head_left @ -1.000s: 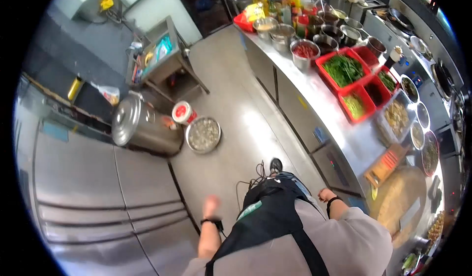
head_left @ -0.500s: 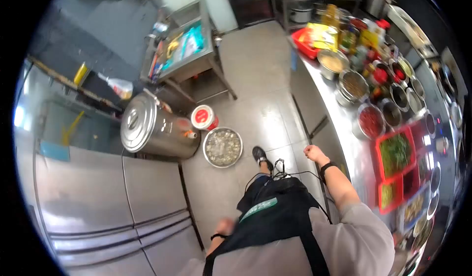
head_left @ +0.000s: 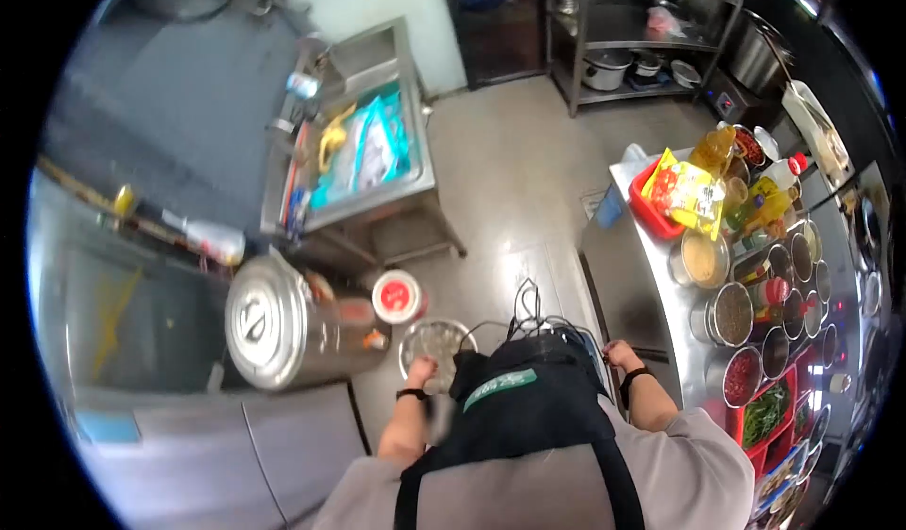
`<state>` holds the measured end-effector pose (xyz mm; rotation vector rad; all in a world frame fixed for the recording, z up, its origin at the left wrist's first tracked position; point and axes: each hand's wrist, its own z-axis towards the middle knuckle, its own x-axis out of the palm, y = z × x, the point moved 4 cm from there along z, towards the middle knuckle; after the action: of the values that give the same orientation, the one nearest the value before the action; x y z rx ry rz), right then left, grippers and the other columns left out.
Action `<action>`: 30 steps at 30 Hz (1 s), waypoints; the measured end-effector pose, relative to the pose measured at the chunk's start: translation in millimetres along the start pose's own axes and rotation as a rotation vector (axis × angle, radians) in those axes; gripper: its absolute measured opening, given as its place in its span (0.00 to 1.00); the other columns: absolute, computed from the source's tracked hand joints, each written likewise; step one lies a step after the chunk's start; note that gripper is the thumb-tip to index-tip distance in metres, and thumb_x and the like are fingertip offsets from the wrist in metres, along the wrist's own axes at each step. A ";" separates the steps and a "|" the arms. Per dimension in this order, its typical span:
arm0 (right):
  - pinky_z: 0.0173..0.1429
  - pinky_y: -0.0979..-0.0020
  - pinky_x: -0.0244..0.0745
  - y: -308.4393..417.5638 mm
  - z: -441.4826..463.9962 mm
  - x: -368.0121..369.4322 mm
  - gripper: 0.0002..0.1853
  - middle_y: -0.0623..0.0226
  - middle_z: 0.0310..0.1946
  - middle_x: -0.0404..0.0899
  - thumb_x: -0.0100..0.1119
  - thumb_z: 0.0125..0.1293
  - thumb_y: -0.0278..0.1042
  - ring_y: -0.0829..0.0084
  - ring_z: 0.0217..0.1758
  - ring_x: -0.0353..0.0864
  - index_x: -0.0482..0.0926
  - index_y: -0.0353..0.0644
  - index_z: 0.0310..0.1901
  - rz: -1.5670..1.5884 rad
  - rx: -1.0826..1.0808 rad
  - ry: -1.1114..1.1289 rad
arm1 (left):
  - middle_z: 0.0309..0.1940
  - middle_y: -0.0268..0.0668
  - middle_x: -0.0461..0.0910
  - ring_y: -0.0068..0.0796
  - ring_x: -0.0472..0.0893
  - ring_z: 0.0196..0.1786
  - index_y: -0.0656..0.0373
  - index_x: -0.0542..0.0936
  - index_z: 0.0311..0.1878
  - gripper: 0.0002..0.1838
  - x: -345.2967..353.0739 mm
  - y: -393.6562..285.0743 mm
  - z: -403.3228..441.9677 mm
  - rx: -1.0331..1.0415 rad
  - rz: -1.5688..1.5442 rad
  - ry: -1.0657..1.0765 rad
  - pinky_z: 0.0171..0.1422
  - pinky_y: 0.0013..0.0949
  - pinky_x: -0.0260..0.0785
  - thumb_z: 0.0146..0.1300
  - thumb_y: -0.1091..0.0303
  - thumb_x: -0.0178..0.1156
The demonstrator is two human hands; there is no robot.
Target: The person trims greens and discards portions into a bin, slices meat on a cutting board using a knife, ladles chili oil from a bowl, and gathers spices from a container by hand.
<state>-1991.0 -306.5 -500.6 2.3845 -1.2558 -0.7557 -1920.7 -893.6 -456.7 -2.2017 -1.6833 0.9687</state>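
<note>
Metal basin [head_left: 406, 340] on floor [head_left: 505, 190], below and beyond left hand [head_left: 422, 371]

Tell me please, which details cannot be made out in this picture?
All in the head view:
Inside of the tall silver metal pot: hidden by its lid.
Contents of the round silver metal basin: blurred, partly covered by the left hand.
Right hand: too small to tell whether it holds anything.
Feet: hidden by the black cloth apron.
Near end of the long steel counter: cut off by the dark round border.
</note>
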 end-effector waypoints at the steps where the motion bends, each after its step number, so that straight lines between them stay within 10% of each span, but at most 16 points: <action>1: 0.26 0.67 0.75 23.1 11.2 -5.1 0.08 0.62 0.26 0.80 0.56 0.58 0.34 0.69 0.27 0.79 0.79 0.38 0.34 -0.028 -0.003 0.008 | 0.27 0.40 0.78 0.33 0.78 0.30 0.61 0.77 0.37 0.11 -13.3 -41.0 25.6 0.064 0.000 -0.006 0.34 0.35 0.72 0.63 0.64 0.50; 8: 0.24 0.69 0.72 232.8 160.0 -70.6 0.13 0.63 0.18 0.77 0.52 0.58 0.38 0.71 0.18 0.75 0.78 0.37 0.24 -0.199 -0.418 -0.100 | 0.28 0.36 0.78 0.28 0.77 0.29 0.58 0.77 0.37 0.11 -38.1 -200.7 169.0 0.259 -0.098 0.087 0.32 0.31 0.72 0.64 0.62 0.50; 11: 0.24 0.69 0.72 321.7 228.1 -99.1 0.09 0.62 0.18 0.77 0.53 0.53 0.34 0.70 0.19 0.75 0.80 0.37 0.26 0.066 -0.392 -0.091 | 0.32 0.36 0.79 0.32 0.78 0.30 0.59 0.78 0.40 0.12 -43.7 -220.4 200.7 0.699 0.621 -0.088 0.33 0.33 0.72 0.66 0.62 0.49; 18: 0.34 0.63 0.74 519.5 358.5 -180.6 0.08 0.57 0.25 0.81 0.53 0.48 0.32 0.61 0.29 0.80 0.82 0.42 0.26 -0.406 -0.817 -0.184 | 0.31 0.36 0.79 0.32 0.78 0.30 0.59 0.78 0.39 0.12 -115.9 -395.8 278.6 0.288 0.547 0.090 0.33 0.33 0.72 0.65 0.62 0.49; 20: 0.34 0.61 0.74 533.6 401.3 -179.2 0.08 0.56 0.26 0.81 0.54 0.46 0.33 0.58 0.30 0.80 0.82 0.43 0.25 -1.020 -0.940 -0.182 | 0.31 0.36 0.79 0.32 0.78 0.30 0.59 0.77 0.39 0.12 -136.6 -437.8 310.3 0.213 0.429 0.065 0.33 0.33 0.72 0.65 0.62 0.49; 25: 0.35 0.61 0.76 552.5 478.3 -211.5 0.11 0.56 0.31 0.81 0.57 0.47 0.35 0.60 0.30 0.81 0.84 0.44 0.32 -0.517 -0.240 0.296 | 0.31 0.36 0.79 0.32 0.77 0.29 0.59 0.77 0.39 0.12 -186.2 -536.4 414.3 0.128 0.218 0.017 0.32 0.33 0.72 0.65 0.62 0.49; 26: 0.33 0.62 0.77 521.9 540.1 -199.0 0.12 0.55 0.33 0.81 0.58 0.48 0.34 0.63 0.30 0.81 0.84 0.43 0.35 -0.555 -0.534 0.239 | 0.31 0.36 0.79 0.32 0.77 0.29 0.59 0.77 0.39 0.12 -194.2 -550.8 438.5 0.116 0.216 0.016 0.32 0.33 0.72 0.65 0.62 0.49; 30: 0.33 0.59 0.74 613.3 571.6 -266.3 0.08 0.52 0.30 0.80 0.55 0.50 0.32 0.58 0.30 0.80 0.82 0.39 0.29 -0.740 -0.199 0.225 | 0.31 0.36 0.79 0.32 0.77 0.29 0.59 0.77 0.39 0.12 -233.6 -604.9 537.1 0.132 0.357 0.066 0.32 0.33 0.72 0.65 0.62 0.49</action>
<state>-2856.6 -451.8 -559.4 2.6554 -0.1700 -0.7230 -2751.8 -1028.3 -460.6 -2.4605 -1.1836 1.0375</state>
